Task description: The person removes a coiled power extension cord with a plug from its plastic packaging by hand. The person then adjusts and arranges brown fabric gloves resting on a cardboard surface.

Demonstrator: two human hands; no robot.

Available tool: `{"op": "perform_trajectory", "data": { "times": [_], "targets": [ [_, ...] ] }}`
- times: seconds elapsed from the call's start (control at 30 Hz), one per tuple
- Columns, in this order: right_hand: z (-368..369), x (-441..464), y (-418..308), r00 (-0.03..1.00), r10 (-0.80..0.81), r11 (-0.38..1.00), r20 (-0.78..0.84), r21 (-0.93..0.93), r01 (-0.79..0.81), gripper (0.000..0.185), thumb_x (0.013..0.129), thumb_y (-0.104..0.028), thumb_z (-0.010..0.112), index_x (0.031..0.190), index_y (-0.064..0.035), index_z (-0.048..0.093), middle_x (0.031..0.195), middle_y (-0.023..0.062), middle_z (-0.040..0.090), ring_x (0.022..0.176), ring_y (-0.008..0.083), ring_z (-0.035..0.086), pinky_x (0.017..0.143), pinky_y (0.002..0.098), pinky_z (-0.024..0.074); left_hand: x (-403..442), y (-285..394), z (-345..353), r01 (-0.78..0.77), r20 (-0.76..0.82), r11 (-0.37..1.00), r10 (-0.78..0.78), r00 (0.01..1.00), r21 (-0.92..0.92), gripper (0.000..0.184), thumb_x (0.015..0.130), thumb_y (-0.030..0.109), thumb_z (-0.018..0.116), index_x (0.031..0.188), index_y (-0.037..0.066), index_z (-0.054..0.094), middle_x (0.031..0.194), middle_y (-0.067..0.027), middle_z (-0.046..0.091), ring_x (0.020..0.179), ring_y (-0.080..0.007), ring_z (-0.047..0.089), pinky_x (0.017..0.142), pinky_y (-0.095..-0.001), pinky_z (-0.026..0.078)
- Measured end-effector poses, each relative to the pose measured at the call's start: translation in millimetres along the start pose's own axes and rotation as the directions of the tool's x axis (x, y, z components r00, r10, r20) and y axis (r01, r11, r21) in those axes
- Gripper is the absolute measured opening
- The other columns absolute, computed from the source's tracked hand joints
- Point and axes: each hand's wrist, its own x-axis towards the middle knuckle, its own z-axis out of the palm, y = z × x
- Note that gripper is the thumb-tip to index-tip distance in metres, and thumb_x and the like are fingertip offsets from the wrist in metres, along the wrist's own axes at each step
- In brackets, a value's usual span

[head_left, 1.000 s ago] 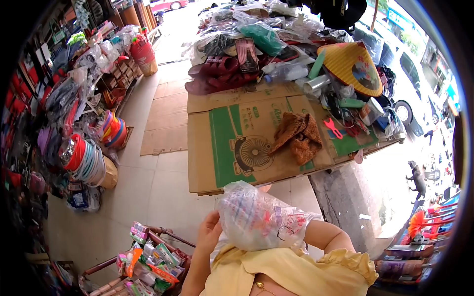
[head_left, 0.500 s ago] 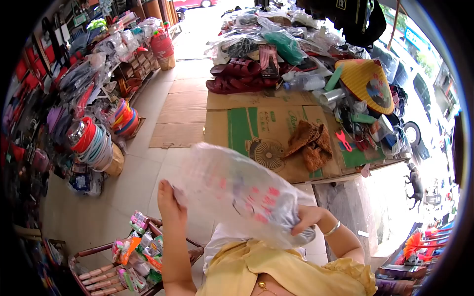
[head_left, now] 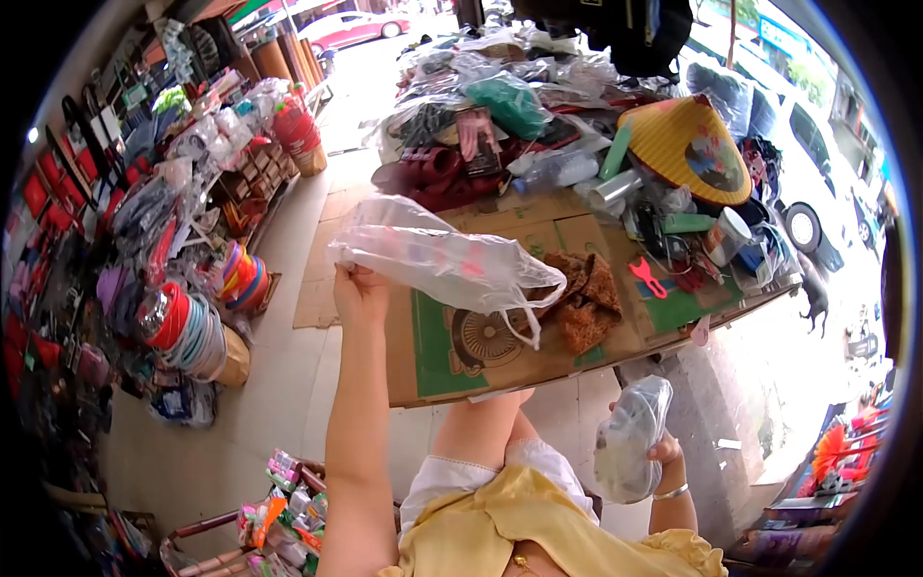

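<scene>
My left hand (head_left: 361, 287) is closed on one end of a thin white plastic bag (head_left: 423, 245) with pink-red print. The bag stretches out to the right over the cardboard-covered table, its handles hanging loose near a brown textured cloth (head_left: 588, 303). Lower right, my right hand (head_left: 665, 452) grips a clear plastic-wrapped bundle (head_left: 630, 442), pale and greyish inside; I cannot make out its contents. A bracelet circles the right wrist. The two items are apart.
Cardboard (head_left: 437, 356) covers the table's near part. A red-pink fork-shaped tool (head_left: 647, 277), a yellow straw hat (head_left: 687, 149), a plastic bottle (head_left: 558, 173) and dark red slippers (head_left: 433, 173) lie on it. A basket of packets (head_left: 288, 519) stands lower left; stacked goods line the left.
The bag and the wrapped bundle, earlier together between both hands, are now apart. My left hand has moved forward with the bag; my right hand has drawn back to the lower right with the bundle.
</scene>
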Motion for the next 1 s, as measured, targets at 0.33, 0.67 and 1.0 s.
{"op": "perform_trajectory", "data": {
  "times": [0.33,0.67,1.0],
  "targets": [
    [-13,1,15,0.987,-0.049,0.982,-0.152,0.171,0.075,0.095,0.048,-0.014,0.070,0.134,-0.0047,0.031,0.129,0.0161,0.043,0.114,0.0338,0.048,0.097,0.0479,0.0392,21,-135,122,0.037,0.034,0.996,-0.040,0.999,0.083,0.034,0.099,0.025,0.026,0.121,0.007,0.044,0.122,-0.0124,0.052,0.110,-0.0274,0.053,0.091,-0.0467,0.046],
    [-66,-29,39,0.980,-0.017,0.983,-0.197,0.177,0.052,0.086,0.056,-0.016,0.071,0.132,0.0022,0.033,0.120,0.0142,0.052,0.110,0.0261,0.052,0.097,0.0366,0.0395,48,-152,38,0.101,-0.068,0.622,-0.078,0.995,0.777,0.023,0.088,0.023,0.042,0.106,0.009,0.047,0.108,-0.0073,0.054,0.096,-0.0229,0.056,0.075,-0.0476,0.048],
    [-67,-37,32,0.945,0.038,0.984,-0.323,0.178,0.021,0.084,0.059,-0.016,0.072,0.131,0.0019,0.035,0.119,0.0126,0.053,0.107,0.0240,0.054,0.094,0.0353,0.0419,18,-137,118,-0.745,0.889,-0.652,-0.247,0.386,0.142,0.012,0.083,0.009,0.047,0.087,-0.001,0.049,0.121,-0.0214,0.048,0.114,-0.0356,0.044,0.099,-0.0462,0.032]
  ]
}}
